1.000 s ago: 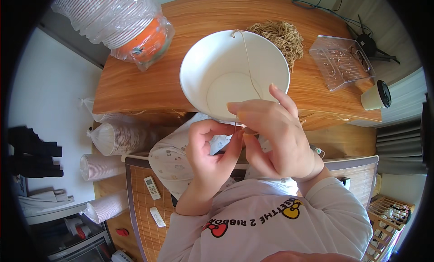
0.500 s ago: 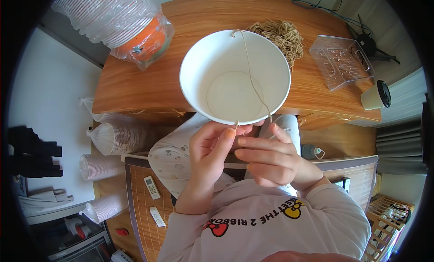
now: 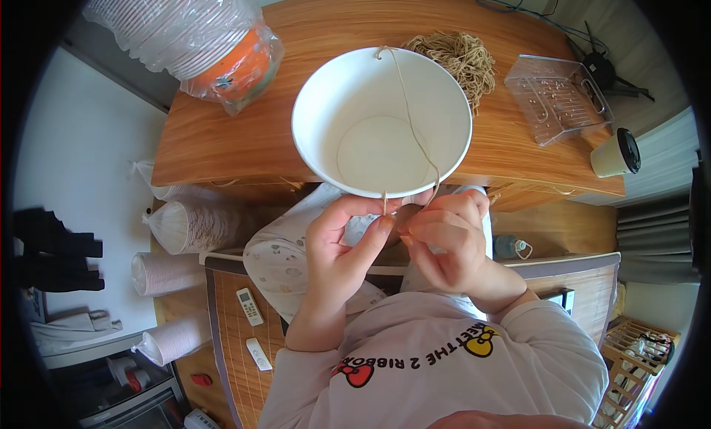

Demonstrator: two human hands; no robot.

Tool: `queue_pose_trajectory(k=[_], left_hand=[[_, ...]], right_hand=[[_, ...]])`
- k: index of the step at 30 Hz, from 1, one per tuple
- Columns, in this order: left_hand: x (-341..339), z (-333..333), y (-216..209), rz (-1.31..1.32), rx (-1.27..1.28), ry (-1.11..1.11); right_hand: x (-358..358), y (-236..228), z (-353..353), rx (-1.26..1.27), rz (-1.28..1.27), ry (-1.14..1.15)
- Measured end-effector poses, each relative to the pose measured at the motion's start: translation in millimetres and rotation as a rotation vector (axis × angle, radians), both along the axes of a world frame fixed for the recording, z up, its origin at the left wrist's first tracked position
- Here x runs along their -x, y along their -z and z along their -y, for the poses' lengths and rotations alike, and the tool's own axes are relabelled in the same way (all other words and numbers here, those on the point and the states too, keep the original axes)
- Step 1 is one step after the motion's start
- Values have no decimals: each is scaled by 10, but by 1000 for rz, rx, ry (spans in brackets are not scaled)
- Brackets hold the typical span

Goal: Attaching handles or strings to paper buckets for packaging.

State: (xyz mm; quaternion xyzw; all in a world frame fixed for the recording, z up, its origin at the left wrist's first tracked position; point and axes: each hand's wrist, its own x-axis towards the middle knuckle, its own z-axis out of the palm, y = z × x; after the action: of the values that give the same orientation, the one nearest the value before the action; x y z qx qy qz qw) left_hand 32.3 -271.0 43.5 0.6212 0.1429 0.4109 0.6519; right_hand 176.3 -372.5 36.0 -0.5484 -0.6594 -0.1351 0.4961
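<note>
A large white paper bucket [image 3: 326, 107] is tilted mouth toward me at the desk's front edge. Thin beige string [image 3: 412, 122] passes through its far rim, crosses the mouth and hangs over the near rim to my hands. Just below that rim, my left hand [image 3: 337, 244] pinches a short string end coming out by the rim, its other fingers under the bucket. Close beside it, my right hand [image 3: 453, 240] has its fingers drawn together on the string. The exact pinch point of the right fingertips is partly hidden.
A tangled bundle of beige string [image 3: 461, 62] lies behind the bucket. Plastic-wrapped stacked buckets [image 3: 178, 40] stand at far left. On the right are a clear plastic tray [image 3: 522, 96], a lidded cup [image 3: 611, 156] and a black router [image 3: 598, 70]. Two remotes [image 3: 249, 307] lie beside me.
My right hand has turned and closed its fingers, moving in beside the left fingertips. The bucket has shifted slightly up and left. The left hand keeps its pinch.
</note>
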Motion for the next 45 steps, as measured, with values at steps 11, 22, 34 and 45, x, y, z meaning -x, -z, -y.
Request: queue_pose_trajectory(k=[11, 22, 34, 45], left_hand=[[-1, 10, -14, 3, 132, 46], [-18, 26, -12, 12, 127, 41], [17, 18, 12, 165, 376, 159], [7, 32, 8, 147, 420, 189]], right_hand=[[76, -24, -65, 49, -25, 100], [66, 80, -17, -19, -42, -56], [91, -47, -25, -6, -93, 75], [-23, 57, -97, -324, 165, 53]])
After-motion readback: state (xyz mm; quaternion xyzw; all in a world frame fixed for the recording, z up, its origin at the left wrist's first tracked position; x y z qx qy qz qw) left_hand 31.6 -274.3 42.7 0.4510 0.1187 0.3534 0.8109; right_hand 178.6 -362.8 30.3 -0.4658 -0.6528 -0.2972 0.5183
